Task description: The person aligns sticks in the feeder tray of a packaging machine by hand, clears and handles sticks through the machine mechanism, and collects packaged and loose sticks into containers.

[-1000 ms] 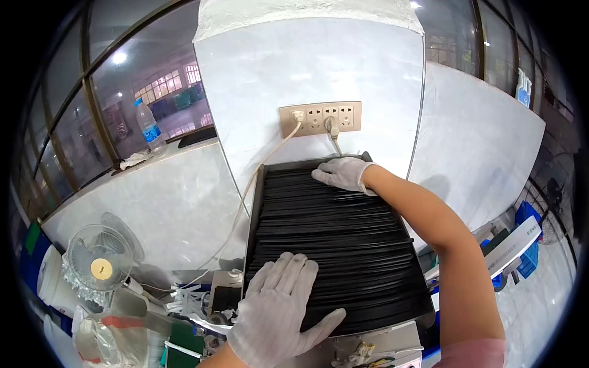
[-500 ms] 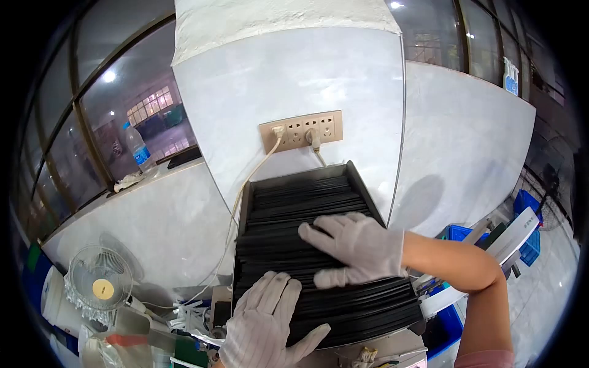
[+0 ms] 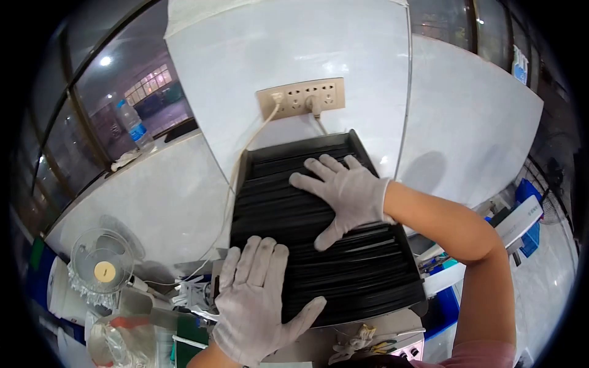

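A dark tray (image 3: 288,149) full of long thin black strips (image 3: 362,270) lies in front of the tiled pillar, the strips running crosswise. My left hand (image 3: 254,300), in a whitish glove, rests flat over the tray's near left part with its fingers extended and thumb out to the right. Across the upper right part of the strips lies my right hand (image 3: 350,196), also gloved, palm down with the fingers spread. Neither hand is closed round a strip.
Behind the tray, a socket panel (image 3: 300,98) holds two plugs with cables. A small fan (image 3: 103,264) stands at the left, a water bottle (image 3: 135,126) on the ledge. Blue crates (image 3: 445,313) are at the right. Pliers and a cloth (image 3: 356,345) lie below the tray.
My right hand went from the tray's far edge toward its middle, then partly back up with fingers spreading wider. My left hand stays at the near left. The camera view has shifted.
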The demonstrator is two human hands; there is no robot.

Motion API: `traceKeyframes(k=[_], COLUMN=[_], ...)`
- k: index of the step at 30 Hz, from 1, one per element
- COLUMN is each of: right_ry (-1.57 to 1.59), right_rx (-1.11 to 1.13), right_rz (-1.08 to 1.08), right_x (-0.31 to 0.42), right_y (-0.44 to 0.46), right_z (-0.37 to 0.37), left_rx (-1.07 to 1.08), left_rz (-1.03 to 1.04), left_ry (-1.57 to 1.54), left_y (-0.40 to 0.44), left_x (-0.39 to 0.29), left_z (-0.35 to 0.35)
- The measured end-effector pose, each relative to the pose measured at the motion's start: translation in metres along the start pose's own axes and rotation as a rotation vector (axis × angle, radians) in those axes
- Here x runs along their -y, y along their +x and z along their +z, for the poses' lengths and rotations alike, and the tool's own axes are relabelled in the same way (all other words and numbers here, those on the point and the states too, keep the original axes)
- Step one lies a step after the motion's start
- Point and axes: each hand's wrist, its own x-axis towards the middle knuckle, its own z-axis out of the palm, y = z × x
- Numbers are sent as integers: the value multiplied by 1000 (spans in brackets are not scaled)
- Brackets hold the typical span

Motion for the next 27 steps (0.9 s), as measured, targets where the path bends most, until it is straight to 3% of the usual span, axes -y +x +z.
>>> traceKeyframes(k=[14, 20, 24, 27], right_ry=[116, 118, 143, 181], right_rx=[130, 73, 144, 165], right_rz=[38, 125, 52, -12], right_x=[-66, -41, -19, 1], right_y=[75, 51, 21, -9], right_z=[12, 18, 15, 7], left_rx=[152, 167, 62, 96], left_rz=[-17, -50, -65, -90], left_ry=[-51, -63, 44, 51], left_y=[3, 2, -3, -4], left_x=[3, 2, 4, 1], left_z=[6, 8, 17, 13])
